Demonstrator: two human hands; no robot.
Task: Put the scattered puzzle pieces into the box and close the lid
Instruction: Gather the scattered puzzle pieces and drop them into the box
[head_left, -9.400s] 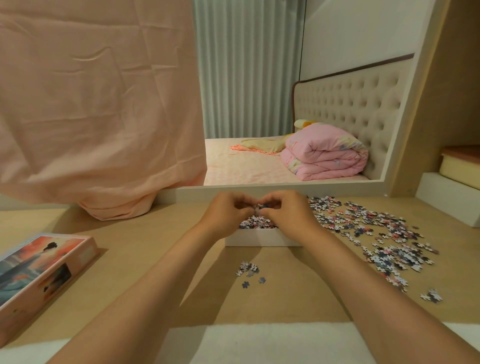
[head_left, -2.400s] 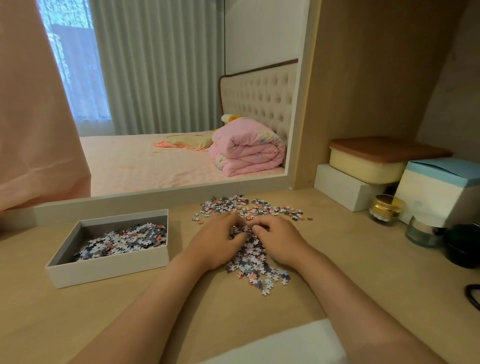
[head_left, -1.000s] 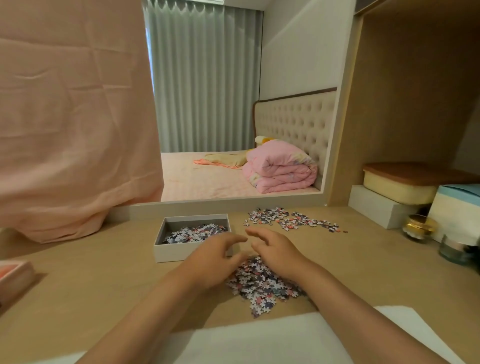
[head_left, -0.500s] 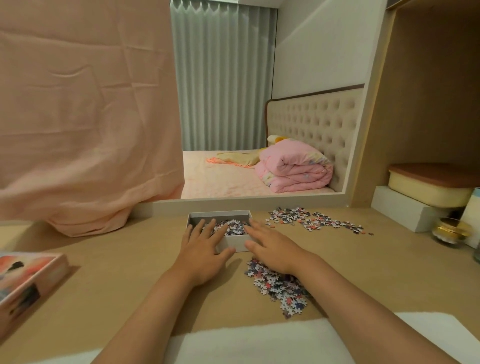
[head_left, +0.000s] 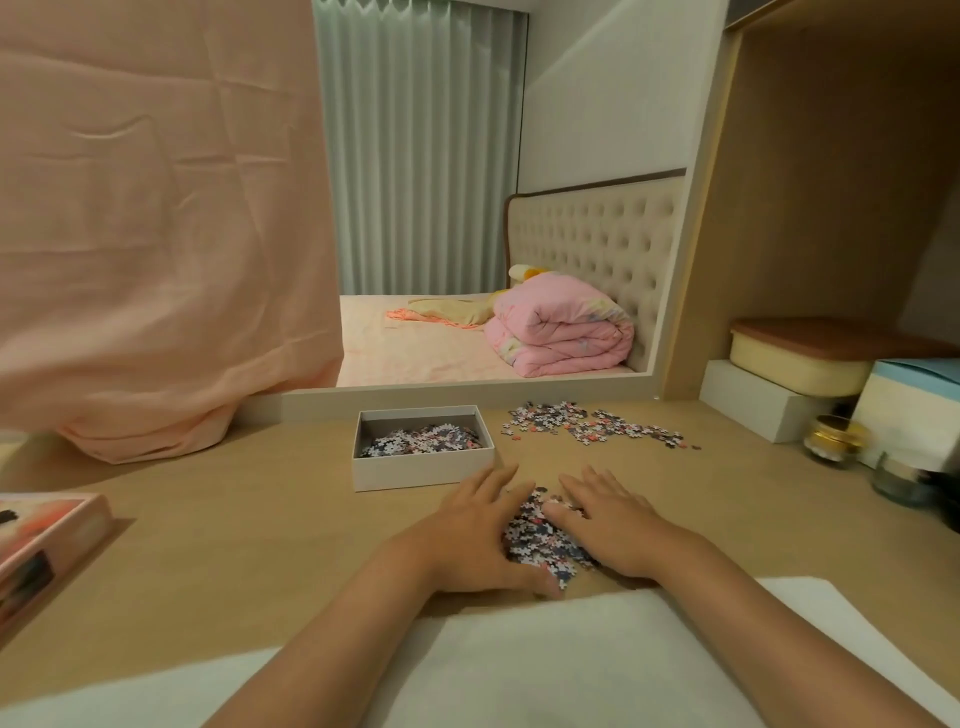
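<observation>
A small white box (head_left: 423, 470) stands open on the wooden desk with a layer of puzzle pieces inside. Right of and nearer than it lies a heap of puzzle pieces (head_left: 540, 540). My left hand (head_left: 478, 535) lies flat against the heap's left side and my right hand (head_left: 608, 519) against its right side, fingers straight, the heap between them. A second scatter of pieces (head_left: 592, 426) lies farther back to the right of the box. The picture-printed lid (head_left: 41, 545) sits at the desk's left edge.
A peach cloth (head_left: 156, 234) hangs down behind the box at the left. At the right stand a cream container on a white box (head_left: 779, 384), a gold-lidded jar (head_left: 834, 439), a glass jar (head_left: 898, 480) and a blue-topped box (head_left: 914, 400). A white pad (head_left: 519, 665) lies along the near edge.
Half a second ago both hands were at the box, fingers over its front rim. They have come back toward me and now bracket the near heap of pieces.
</observation>
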